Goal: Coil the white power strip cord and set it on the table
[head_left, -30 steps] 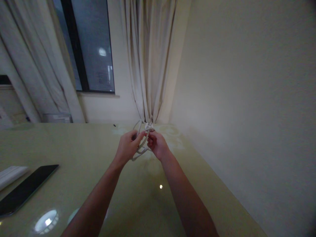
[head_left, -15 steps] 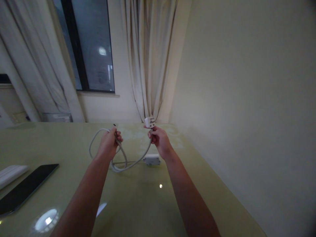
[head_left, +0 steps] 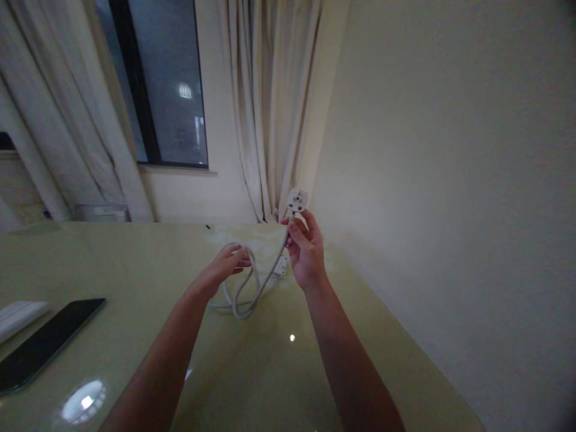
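My right hand (head_left: 306, 252) grips the grey cable (head_left: 272, 273) just below its white three-pin plug (head_left: 297, 200), held up above the table with the pin face towards me. My left hand (head_left: 228, 264) is at the loose cable loops, its fingers stretched out and slightly apart. One loop passes right by its thumb and fingertips; whether they touch cannot be made out. Behind the cable, close to my right wrist, a small white block (head_left: 281, 266) is partly hidden. Lower coils of the cable hang or lie between both hands.
On the left of the glossy greenish table (head_left: 252, 372) lie a dark flat tablet-like slab (head_left: 54, 342) and a white object (head_left: 20, 318). A tiny black piece (head_left: 207, 227) is near the far edge. A wall (head_left: 432, 210) borders the right, with curtains (head_left: 274, 108) behind.
The plug has risen and moved right with my right hand, its pins turned towards me. My left hand has moved right and its grip on the cable has loosened. The white block has shifted farther back.
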Demonstrator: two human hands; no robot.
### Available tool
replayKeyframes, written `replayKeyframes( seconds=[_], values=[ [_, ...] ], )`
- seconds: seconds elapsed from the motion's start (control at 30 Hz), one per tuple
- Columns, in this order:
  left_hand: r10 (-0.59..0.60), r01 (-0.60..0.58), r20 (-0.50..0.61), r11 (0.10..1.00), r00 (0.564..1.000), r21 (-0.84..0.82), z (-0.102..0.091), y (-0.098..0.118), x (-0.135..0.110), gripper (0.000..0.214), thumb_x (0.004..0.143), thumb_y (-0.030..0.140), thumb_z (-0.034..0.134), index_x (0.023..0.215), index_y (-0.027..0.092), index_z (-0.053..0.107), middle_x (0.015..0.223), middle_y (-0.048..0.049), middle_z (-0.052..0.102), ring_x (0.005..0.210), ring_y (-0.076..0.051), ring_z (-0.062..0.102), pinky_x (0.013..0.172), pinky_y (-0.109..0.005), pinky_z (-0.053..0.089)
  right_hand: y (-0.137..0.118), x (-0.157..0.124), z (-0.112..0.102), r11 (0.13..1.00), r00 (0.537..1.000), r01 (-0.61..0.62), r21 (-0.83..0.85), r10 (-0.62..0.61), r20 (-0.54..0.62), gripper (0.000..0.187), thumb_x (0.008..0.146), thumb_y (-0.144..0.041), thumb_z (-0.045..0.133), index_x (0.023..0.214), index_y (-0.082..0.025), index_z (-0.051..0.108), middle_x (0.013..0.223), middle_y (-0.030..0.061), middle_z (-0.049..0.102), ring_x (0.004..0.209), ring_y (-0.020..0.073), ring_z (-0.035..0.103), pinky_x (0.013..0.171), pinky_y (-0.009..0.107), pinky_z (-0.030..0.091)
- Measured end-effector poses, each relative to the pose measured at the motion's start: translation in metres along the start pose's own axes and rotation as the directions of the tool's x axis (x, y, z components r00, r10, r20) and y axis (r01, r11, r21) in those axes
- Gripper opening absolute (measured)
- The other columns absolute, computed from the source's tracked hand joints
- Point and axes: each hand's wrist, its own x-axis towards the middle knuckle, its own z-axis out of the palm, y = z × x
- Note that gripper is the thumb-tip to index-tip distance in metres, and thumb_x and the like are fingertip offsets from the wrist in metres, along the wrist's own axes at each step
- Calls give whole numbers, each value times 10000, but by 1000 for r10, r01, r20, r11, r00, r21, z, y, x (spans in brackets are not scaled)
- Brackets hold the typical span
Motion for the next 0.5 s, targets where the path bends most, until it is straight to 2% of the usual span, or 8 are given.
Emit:
replayKeyframes(
  seconds=[0.07, 0.17, 0.27, 0.33, 0.4, 0.43, 0.5],
  values=[
    [22, -31, 69, 991, 997, 132, 0, -6, 2, 563, 776, 723, 650, 972, 196, 687, 991, -140, 794, 909, -277, 751, 798, -388, 557, -3, 1, 0, 999, 998, 37, -19, -38, -43, 412, 789, -290, 812, 1163, -288, 638, 961, -17, 750, 599, 87, 486, 556, 217, 456],
    [15, -65, 216, 972, 976, 226, 0, -11, 0, 466, 658, 629, 782, 828, 199, 724, 839, -91, 772, 823, -268, 713, 745, -356, 533, -6, 3, -1, 994, 984, 97, -55, -104, -145, 437, 818, -306, 791, 1227, -290, 637, 1037, 3, 765, 587, 82, 465, 536, 216, 442],
    [-24, -107, 423, 953, 906, 284, 0, -7, -10, 344, 632, 535, 827, 745, 218, 756, 750, -37, 753, 749, -234, 680, 707, -320, 517, -5, 6, -5, 987, 956, 141, -81, -157, -247, 467, 822, -322, 790, 1261, -280, 638, 1082, 22, 771, 571, 76, 435, 501, 210, 404],
    [-29, -147, 531, 947, 847, 286, -1, -2, -16, 307, 693, 521, 804, 799, 233, 790, 811, -32, 776, 795, -230, 692, 747, -314, 529, -4, 10, -11, 980, 929, 172, -105, -196, -315, 458, 811, -346, 799, 1236, -270, 648, 1097, 30, 769, 554, 72, 398, 478, 214, 372],
    [-15, -202, 598, 934, 801, 294, -2, 1, -19, 320, 731, 488, 798, 938, 244, 816, 976, -48, 807, 940, -248, 718, 865, -332, 538, -4, 14, -20, 969, 888, 219, -116, -248, -389, 451, 791, -360, 814, 1200, -262, 652, 1108, 33, 766, 543, 69, 367, 463, 216, 341],
    [-13, -228, 609, 921, 793, 316, -2, 1, -19, 361, 706, 455, 828, 1002, 250, 818, 1063, -55, 808, 1019, -263, 718, 922, -347, 532, -5, 17, -26, 962, 863, 247, -115, -272, -425, 451, 780, -360, 823, 1184, -260, 650, 1112, 32, 764, 539, 67, 356, 457, 215, 327],
    [-9, -265, 575, 882, 818, 390, 0, -3, -17, 462, 583, 355, 897, 1029, 259, 821, 1123, -58, 803, 1081, -293, 711, 954, -366, 527, -7, 21, -36, 950, 822, 289, -120, -310, -477, 449, 766, -350, 832, 1162, -258, 642, 1113, 30, 762, 534, 65, 346, 447, 212, 312]
  ],
)
